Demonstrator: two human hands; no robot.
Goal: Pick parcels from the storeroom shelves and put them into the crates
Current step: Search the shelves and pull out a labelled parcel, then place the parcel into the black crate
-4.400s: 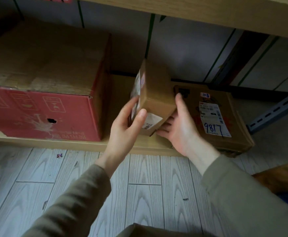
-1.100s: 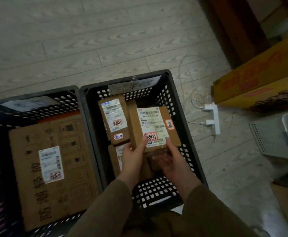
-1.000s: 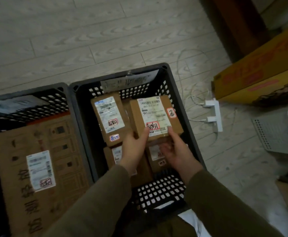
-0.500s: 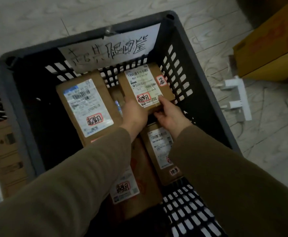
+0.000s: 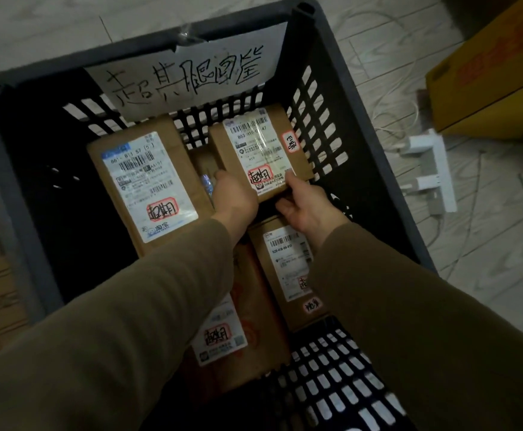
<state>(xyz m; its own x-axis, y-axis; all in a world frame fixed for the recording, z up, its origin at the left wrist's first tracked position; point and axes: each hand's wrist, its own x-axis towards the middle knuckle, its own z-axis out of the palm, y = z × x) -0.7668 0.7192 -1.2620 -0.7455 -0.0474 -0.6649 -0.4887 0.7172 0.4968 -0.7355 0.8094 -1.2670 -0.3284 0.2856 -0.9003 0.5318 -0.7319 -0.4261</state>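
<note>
Black slatted crate (image 5: 352,88), part filled: three labelled parcels lie inside, the largest parcel (image 5: 148,188) at left. The small cardboard parcel (image 5: 261,150), low in the far right corner, is gripped at its near edge by left hand (image 5: 236,199) and right hand (image 5: 308,208); seemingly only release remains.

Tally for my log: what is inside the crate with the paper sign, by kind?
Parcels: 4 (held parcel, left parcel, right parcel, near parcel)
Half-hidden brown box: 1
Hands gripping the held parcel: 2 (left hand, right hand)
Sign: 1
Total: 8
</note>
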